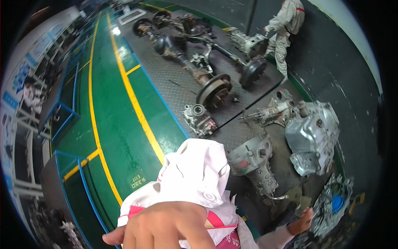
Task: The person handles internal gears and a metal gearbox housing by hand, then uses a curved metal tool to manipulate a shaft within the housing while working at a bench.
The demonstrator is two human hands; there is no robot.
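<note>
My left hand (166, 224) fills the lower middle, its back turned up and its fingers stretched toward the lower edge. The thumb stands apart at the left; the fingertips are cut off, and nothing shows in this hand. Its white sleeve (195, 166) with a buttoned cuff bends above it. At the lower right my right hand (302, 222) is closed with curled fingers; what it may hold cannot be made out. Near it lie a crumpled silvery sheet (325, 203) with a blue round part (338, 203) and a metal gearbox housing (253, 162).
A large silver transmission (313, 135) and a smaller gearbox (199, 118) sit farther off. Vehicle axles (178, 52) with brake drums (213, 91) lie on a checkered metal platform (153, 70). A person (286, 29) stands beyond. Left are a yellow-lined green floor (112, 137) and blue-framed tables (62, 112).
</note>
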